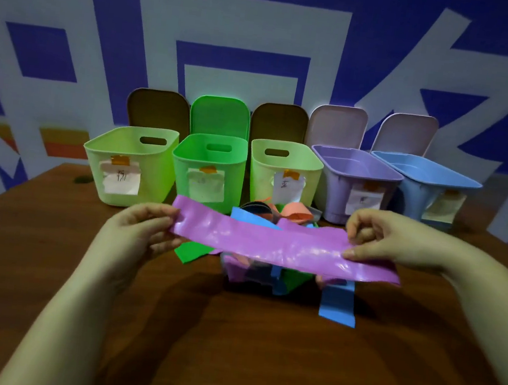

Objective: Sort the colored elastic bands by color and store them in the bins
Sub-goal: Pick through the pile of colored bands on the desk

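Note:
A long purple elastic band [260,240] is stretched flat between my hands, above the pile. My left hand [137,229] grips its left end. My right hand [377,238] pinches it near the right end, and a short tail sticks out past the fingers. Under it lies a heap of bands [271,276] in a clear container: blue [336,303], green [190,251], orange [294,214], dark and more purple ones. Behind stand several open bins with paper labels: pale green [129,165], green [207,171], pale green [283,173], purple [355,178], blue [427,183].
The bins line the far edge of a brown wooden table [228,347], their lids propped upright against a blue and white wall. A small dark spot [81,179] lies at the table's far left.

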Demonstrator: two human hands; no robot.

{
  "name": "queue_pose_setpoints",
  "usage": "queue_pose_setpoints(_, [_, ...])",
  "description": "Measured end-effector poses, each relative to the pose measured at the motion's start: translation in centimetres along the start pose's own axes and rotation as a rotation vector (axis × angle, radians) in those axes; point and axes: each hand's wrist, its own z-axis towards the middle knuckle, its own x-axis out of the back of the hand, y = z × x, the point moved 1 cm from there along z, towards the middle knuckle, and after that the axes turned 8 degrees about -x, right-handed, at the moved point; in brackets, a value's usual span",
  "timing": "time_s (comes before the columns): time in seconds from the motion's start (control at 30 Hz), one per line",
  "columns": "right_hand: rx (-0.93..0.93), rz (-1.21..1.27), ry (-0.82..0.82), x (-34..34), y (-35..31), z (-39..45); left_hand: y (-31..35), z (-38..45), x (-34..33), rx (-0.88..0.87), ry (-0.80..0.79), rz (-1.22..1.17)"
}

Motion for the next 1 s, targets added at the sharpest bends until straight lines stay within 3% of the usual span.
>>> queue_pose_setpoints(0.17, [0.017, -0.086, 0.064, -1.8, 2.3, -3.6, -2.2, -2.4, 0.7, 0.088, -0.059, 0.110])
queue_pose_setpoints(0.3, [0.007, 0.046, 0.165, -2.7, 5.0, -6.4, -2.9, -1.8, -1.6, 0.057, -0.117, 0.201])
queue_pose_setpoints(0.6, [-0.107, 0.333, 0.390, -1.7, 11.5, -10.3, -1.3, 4.8, -14.0, -0.287, -0.538, 0.691])
queue_pose_setpoints(0.73, [-0.137, 0.455, 0.482, -2.0, 13.9, -10.8, -3.0, 7.5, -20.1, -0.527, -0.674, 1.018])
queue_pose_setpoints(1.0, [-0.175, 0.316, 0.591, -0.7, 17.4, -10.8, -8.5, 10.0, -29.3, -0.593, -0.822, 1.146])
